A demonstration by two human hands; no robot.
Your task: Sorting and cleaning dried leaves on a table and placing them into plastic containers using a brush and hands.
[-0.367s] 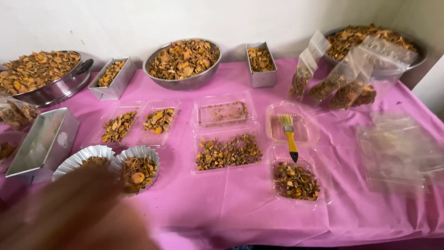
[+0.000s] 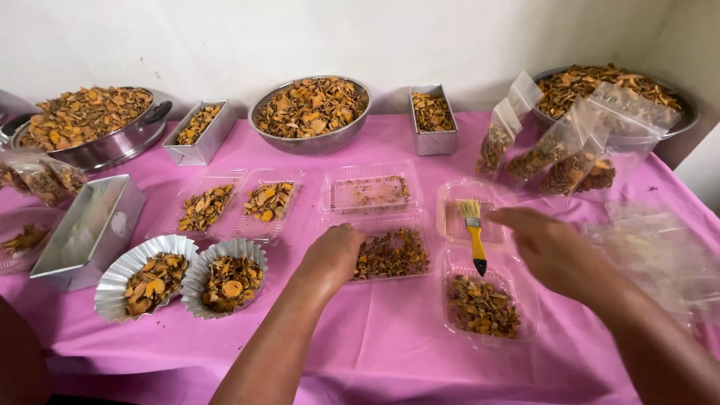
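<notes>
My left hand (image 2: 332, 257) hovers with fingers curled at the left edge of a clear plastic tray (image 2: 391, 253) holding dried orange-brown slices; whether it touches the tray is unclear. My right hand (image 2: 551, 247) reaches in from the right, fingers apart, just beside a yellow-handled brush (image 2: 474, 232). The brush lies across an empty clear tray (image 2: 455, 219). In front of the brush stands another clear tray of dried slices (image 2: 483, 306). Neither hand holds anything.
The pink tablecloth (image 2: 375, 337) carries two fluted foil cups (image 2: 187, 277), metal tins (image 2: 88, 229), more clear trays (image 2: 236, 202), a metal bowl (image 2: 311, 105), filled plastic bags (image 2: 555, 146), and loose empty bags (image 2: 660, 247) at right. Large pans stand at both back corners.
Both arms have come into the middle of the table. The blurred hand at the lower left is gone, and my hands now sit beside the centre tray and the brush.
</notes>
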